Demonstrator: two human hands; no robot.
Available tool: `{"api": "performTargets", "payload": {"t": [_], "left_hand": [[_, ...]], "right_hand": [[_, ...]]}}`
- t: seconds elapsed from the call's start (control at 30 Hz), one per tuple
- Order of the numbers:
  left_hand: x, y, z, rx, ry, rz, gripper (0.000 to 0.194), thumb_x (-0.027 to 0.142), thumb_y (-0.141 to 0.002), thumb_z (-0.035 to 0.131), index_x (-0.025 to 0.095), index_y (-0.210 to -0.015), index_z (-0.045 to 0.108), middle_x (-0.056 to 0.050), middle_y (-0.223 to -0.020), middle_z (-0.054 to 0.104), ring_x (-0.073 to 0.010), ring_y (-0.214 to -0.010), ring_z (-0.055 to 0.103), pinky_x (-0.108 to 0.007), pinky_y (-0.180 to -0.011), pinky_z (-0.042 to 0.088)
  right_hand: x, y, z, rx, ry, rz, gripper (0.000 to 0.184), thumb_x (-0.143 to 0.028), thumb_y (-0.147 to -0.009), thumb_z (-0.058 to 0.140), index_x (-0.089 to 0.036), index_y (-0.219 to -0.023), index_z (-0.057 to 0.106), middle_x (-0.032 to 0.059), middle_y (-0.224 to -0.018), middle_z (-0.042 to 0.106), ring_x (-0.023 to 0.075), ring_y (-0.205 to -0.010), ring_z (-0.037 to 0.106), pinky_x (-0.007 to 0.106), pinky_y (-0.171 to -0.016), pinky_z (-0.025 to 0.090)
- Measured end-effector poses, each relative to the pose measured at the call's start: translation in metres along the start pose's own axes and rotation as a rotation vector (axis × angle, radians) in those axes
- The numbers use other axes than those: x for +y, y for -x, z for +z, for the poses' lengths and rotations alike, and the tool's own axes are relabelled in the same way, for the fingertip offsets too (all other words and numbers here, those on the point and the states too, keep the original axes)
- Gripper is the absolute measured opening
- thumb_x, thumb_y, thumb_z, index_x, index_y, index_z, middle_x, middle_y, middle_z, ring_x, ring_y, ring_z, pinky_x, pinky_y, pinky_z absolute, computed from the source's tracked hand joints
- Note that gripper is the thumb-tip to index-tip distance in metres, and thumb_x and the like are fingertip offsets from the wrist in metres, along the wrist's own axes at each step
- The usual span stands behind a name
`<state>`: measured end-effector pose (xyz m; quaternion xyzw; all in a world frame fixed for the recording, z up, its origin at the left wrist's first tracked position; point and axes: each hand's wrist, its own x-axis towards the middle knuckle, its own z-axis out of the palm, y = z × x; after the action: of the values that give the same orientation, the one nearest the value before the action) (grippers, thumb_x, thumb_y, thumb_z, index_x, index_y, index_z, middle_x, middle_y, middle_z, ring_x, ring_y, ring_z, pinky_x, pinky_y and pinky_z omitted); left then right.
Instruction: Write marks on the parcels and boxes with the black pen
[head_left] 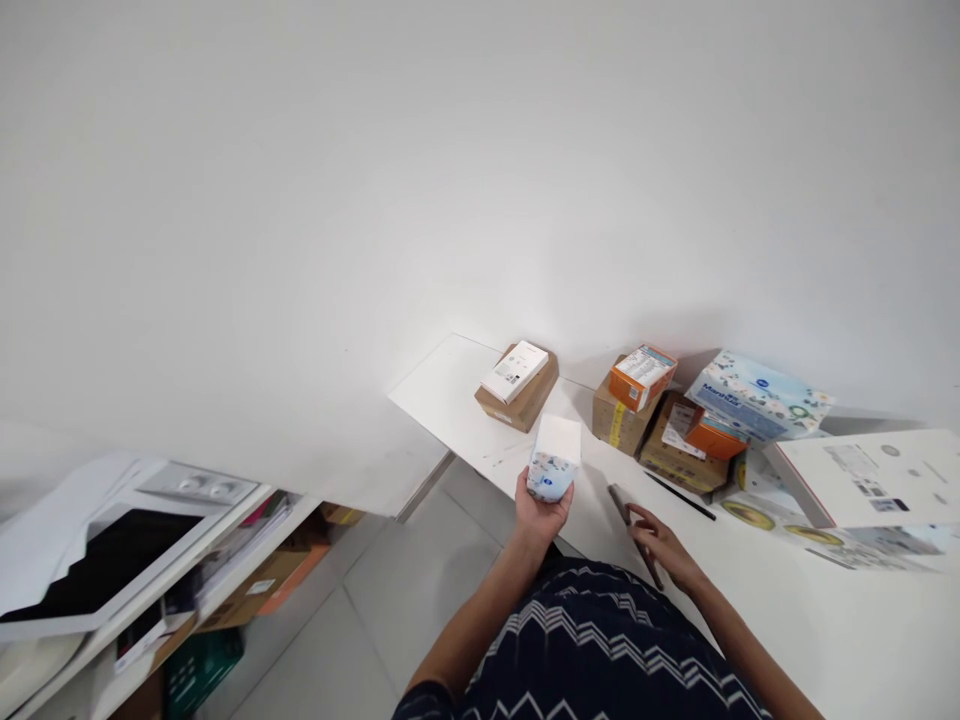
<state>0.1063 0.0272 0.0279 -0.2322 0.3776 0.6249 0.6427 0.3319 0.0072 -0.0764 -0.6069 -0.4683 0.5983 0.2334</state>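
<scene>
My left hand point(541, 515) is closed around the lower end of a small box point(553, 465) with a blue floral print and a plain white face. It is held up over the front edge of the white table point(600, 470). My right hand point(664, 545) is low over the table with its fingers apart and slightly bent. Its fingertips reach a dark, thin rod point(622, 505) lying slantwise on the tabletop; whether they touch it I cannot make out. A second black stick point(681, 496) lies further right.
Behind the held box, a white box point(514, 371) rests on a brown carton point(525, 410). To the right are orange boxes point(643, 376), cartons point(626, 415), a floral Manhua pack point(757, 395) and a large white box point(870, 480). A cluttered shelf point(247, 550) stands at left.
</scene>
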Motion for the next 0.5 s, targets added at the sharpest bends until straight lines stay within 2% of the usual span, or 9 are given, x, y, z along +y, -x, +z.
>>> {"api": "performTargets", "payload": {"t": [0.1, 0.2, 0.37, 0.5], "left_hand": [[0.001, -0.003, -0.004, -0.018, 0.010, 0.016, 0.022, 0.035, -0.085, 0.056, 0.022, -0.101, 0.061, -0.003, -0.089, 0.070, -0.0214, -0.084, 0.067, -0.041, -0.081, 0.052], [0.002, -0.009, -0.009, -0.045, 0.022, 0.018, 0.024, 0.035, -0.084, 0.057, 0.022, -0.103, 0.062, -0.004, -0.090, 0.070, -0.0213, -0.086, 0.066, -0.041, -0.080, 0.051], [-0.001, -0.019, -0.017, -0.043, 0.038, -0.001, 0.024, 0.037, -0.084, 0.056, 0.021, -0.101, 0.061, -0.004, -0.088, 0.070, -0.0218, -0.083, 0.066, -0.040, -0.080, 0.051], [-0.010, -0.027, -0.026, -0.142, -0.002, -0.016, 0.027, 0.039, -0.083, 0.055, 0.018, -0.098, 0.062, -0.006, -0.089, 0.069, -0.0226, -0.082, 0.067, -0.037, -0.078, 0.050]], "right_hand": [[-0.038, 0.021, -0.005, -0.121, -0.644, 0.125, 0.046, -0.043, -0.076, 0.058, -0.020, -0.116, 0.061, 0.0078, -0.096, 0.070, 0.0221, -0.080, 0.066, 0.039, -0.075, 0.054], [-0.078, 0.046, -0.007, -0.237, -1.001, 0.149, 0.041, -0.045, -0.080, 0.056, -0.015, -0.106, 0.067, 0.0135, -0.101, 0.073, 0.0247, -0.081, 0.069, 0.041, -0.076, 0.055], [-0.131, 0.079, -0.001, -0.375, -1.138, 0.101, 0.047, -0.049, -0.086, 0.051, -0.014, -0.113, 0.067, 0.0156, -0.104, 0.074, 0.0275, -0.085, 0.071, 0.042, -0.075, 0.057], [-0.155, 0.088, 0.014, -0.452, -1.216, 0.126, 0.047, -0.047, -0.089, 0.047, -0.013, -0.115, 0.067, 0.0148, -0.101, 0.075, 0.0274, -0.085, 0.072, 0.045, -0.078, 0.057]]}}
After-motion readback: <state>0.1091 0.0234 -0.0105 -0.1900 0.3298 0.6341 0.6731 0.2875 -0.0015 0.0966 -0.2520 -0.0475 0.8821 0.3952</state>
